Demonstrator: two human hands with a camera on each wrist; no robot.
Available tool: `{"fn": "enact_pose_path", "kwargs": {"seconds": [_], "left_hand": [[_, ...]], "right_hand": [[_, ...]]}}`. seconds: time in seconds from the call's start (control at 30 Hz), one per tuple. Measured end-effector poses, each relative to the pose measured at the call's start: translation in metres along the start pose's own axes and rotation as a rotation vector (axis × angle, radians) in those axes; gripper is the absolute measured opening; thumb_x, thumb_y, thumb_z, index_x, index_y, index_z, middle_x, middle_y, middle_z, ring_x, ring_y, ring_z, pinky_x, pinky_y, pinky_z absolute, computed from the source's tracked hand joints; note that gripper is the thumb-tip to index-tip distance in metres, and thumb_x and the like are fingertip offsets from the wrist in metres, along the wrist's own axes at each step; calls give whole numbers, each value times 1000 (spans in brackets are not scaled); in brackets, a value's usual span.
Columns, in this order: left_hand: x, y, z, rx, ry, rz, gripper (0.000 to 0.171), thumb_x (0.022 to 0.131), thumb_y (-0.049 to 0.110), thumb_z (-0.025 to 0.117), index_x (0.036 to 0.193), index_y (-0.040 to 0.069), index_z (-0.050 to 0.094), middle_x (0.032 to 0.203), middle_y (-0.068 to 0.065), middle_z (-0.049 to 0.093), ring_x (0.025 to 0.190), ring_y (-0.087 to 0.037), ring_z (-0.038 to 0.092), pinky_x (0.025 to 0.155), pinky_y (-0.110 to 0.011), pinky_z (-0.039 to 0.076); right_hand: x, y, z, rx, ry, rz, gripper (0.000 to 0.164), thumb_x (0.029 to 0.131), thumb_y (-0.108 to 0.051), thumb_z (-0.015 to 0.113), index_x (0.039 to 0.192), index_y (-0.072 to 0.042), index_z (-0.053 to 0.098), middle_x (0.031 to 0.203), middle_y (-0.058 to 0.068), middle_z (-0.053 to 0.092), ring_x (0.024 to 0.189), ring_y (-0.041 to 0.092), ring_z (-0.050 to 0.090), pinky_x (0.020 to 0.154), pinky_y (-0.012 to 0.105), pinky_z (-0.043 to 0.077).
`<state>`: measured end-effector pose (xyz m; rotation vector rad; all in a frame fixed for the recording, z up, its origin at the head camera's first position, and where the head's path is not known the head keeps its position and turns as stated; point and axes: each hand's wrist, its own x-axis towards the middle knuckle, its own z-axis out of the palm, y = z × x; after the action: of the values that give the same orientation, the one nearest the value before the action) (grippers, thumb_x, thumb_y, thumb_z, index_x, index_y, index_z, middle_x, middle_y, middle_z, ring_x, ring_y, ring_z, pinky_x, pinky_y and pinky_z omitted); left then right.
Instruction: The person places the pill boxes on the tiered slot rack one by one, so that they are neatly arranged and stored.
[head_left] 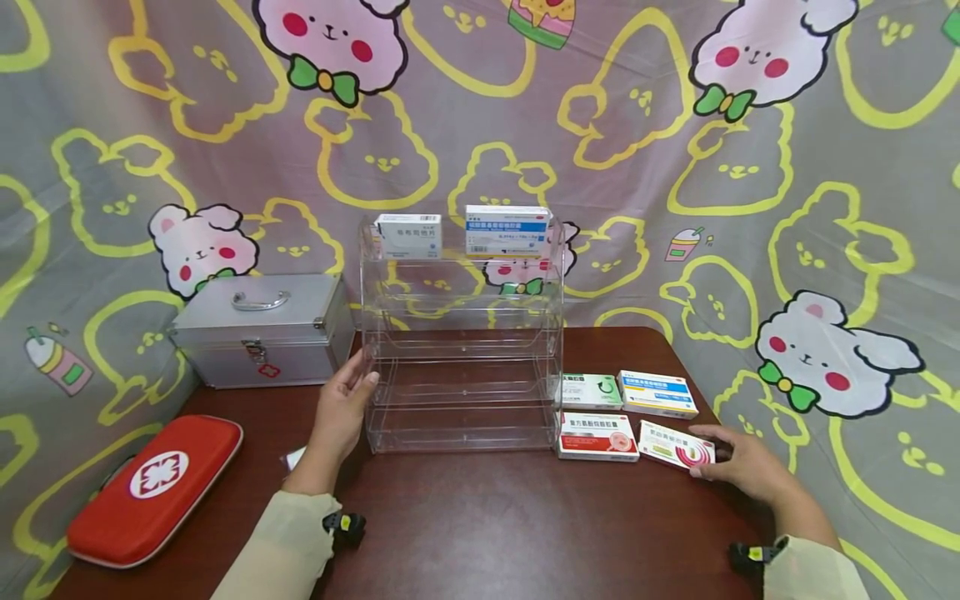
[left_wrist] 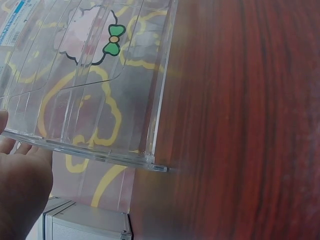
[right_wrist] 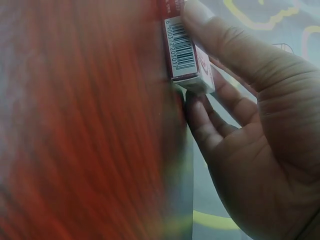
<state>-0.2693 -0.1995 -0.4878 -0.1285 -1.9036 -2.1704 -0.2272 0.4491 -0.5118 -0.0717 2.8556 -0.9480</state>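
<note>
While left hand (head_left: 337, 417) grips rack (head_left: 461, 439) at nine o'clock, right hand (head_left: 746, 462) pinches carton (head_left: 670, 444); two boxes (head_left: 507, 233) shelved, four apparently pending.

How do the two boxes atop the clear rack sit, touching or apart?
Apart: the head view shows a plain gap between the white box and the blue-and-white box atop the rack.
</note>
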Motion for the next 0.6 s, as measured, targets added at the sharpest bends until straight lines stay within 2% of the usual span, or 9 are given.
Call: {"fn": "enact_pose_path", "kwargs": {"seconds": [0.1,0.23,0.4,0.5,0.6], "left_hand": [[1,0,0,2,-2,3,61,109,-4,58,166,-4,38,174,-21,37,165,-32,30,129,-23,36],[1,-1,0,-1,0,5,60,109,-3,59,166,-3,39,174,-21,38,165,-32,31,129,-23,37],[0,-1,0,-11,4,5,61,109,-2,60,166,-3,39,173,-22,38,164,-33,33,128,-21,38],[0,0,0,-9,6,3,61,109,-3,60,166,-3,38,172,-23,39,164,-34,33,127,-21,38],[0,1,1,-7,9,-2,61,109,-3,59,166,-3,38,172,-23,39,163,-34,33,127,-20,39]], "right_hand": [[0,0,0,36,5,1,82,83,-32,97,149,1,62,124,22,70,99,23,64,73,23,56],[1,-1,-1,55,24,22,78,85,-28,96,147,3,62,118,18,74,95,20,66,71,23,57],[1,-2,-1,56,95,57,66,89,-29,92,142,1,67,111,14,78,89,16,65,67,24,55],[0,-4,-1,50,162,68,57,95,-34,86,139,-1,70,112,16,78,90,16,64,67,24,54],[-2,-8,0,49,216,83,56,102,-42,78,140,-2,70,123,23,76,100,24,67,70,22,53]]}}
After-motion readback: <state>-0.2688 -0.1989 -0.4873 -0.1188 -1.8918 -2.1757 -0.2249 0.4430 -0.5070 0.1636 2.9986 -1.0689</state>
